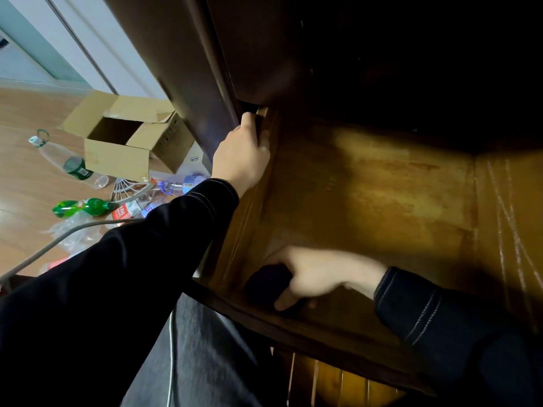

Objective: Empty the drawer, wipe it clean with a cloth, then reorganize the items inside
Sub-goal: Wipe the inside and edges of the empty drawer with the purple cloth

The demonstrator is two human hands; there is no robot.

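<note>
Item: dark cloth, probably soft, light, best bunched; right hand fingers are clutching it in drawer corner; left hand fingers are gripping drawer wall

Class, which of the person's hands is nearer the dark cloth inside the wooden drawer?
Right. The right hand grips the dark cloth in the near corner of the wooden drawer; the left hand holds its side wall farther back.

Black long sleeves: left sleeve & right sleeve both had pale contrast stitching, w/ double rows round the cuffs. Dark grey trousers; a pale seam ran down one leg.
</note>
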